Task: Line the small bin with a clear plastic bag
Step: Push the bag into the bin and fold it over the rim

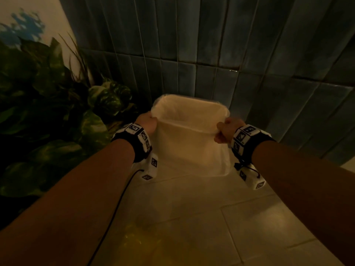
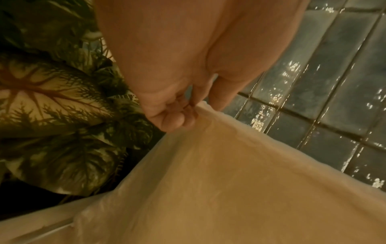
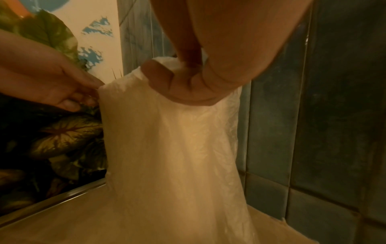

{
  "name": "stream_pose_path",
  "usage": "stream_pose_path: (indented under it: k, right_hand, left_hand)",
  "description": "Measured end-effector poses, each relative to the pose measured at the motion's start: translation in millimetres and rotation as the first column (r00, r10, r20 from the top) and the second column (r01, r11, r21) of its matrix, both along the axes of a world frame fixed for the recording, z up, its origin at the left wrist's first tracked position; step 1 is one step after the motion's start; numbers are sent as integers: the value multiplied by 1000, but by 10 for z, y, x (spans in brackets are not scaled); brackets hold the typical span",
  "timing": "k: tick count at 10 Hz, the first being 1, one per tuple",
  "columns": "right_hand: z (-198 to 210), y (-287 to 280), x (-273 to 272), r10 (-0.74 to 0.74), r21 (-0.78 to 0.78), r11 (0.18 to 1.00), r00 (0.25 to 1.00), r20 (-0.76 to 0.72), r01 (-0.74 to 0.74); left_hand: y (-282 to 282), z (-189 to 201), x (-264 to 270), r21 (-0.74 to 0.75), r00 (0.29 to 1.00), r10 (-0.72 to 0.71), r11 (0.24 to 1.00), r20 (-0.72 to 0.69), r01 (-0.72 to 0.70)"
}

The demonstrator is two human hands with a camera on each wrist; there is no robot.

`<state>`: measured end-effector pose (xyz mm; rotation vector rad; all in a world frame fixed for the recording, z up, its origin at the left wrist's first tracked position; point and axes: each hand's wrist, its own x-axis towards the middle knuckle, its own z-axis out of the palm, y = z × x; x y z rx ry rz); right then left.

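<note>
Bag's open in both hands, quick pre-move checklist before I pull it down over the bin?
1. Left hand grips the bag edge: ok.
2. Right hand grips the opposite edge: ok.
3. Bag mouth spread open: ok.
4. Bag's far edge over the bin rim: cannot tell, film and bin blend together.
5. Bag bottom seated in the bin: cannot tell.
6. Plant leaves apart from the bag: ok, beside it on the left.
</note>
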<state>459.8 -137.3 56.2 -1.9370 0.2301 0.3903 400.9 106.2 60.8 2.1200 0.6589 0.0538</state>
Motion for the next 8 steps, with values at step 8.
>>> stream_pose_path:
  k: [8]
  right_hand:
    - [67,-181,-1,238,-441,877,970,58,-189]
  left_hand:
    - [-141,-120,-64,372,984,-107,915,-146,155]
